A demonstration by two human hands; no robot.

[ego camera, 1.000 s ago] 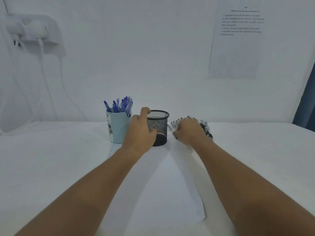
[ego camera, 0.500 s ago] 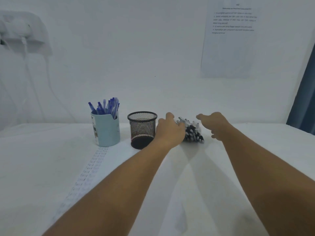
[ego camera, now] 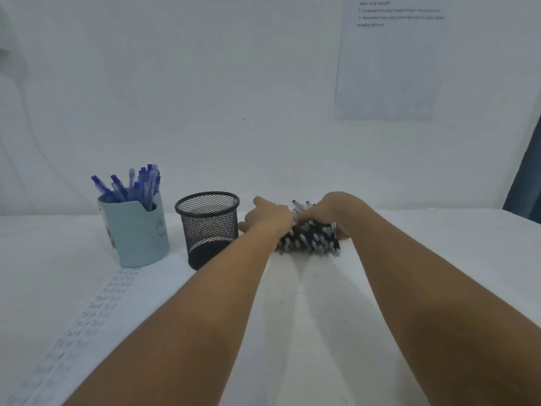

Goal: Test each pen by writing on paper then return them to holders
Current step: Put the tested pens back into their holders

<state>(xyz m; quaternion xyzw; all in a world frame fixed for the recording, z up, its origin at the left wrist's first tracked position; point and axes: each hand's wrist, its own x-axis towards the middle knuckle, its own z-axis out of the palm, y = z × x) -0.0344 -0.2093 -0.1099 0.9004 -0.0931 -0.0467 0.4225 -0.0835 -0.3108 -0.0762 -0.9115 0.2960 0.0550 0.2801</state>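
Gripping black pens (ego camera: 310, 240), left hand (ego camera: 270, 219), right hand (ego camera: 336, 210)

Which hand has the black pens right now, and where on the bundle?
Both: left hand and right hand grip the bundle of black pens from opposite sides, near its far end.

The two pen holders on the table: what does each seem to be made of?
The black holder looks like metal wire mesh, matte: the wall shows through its open grid. The light blue holder looks like smooth solid plastic or ceramic, opaque with a soft sheen; which one cannot be told.
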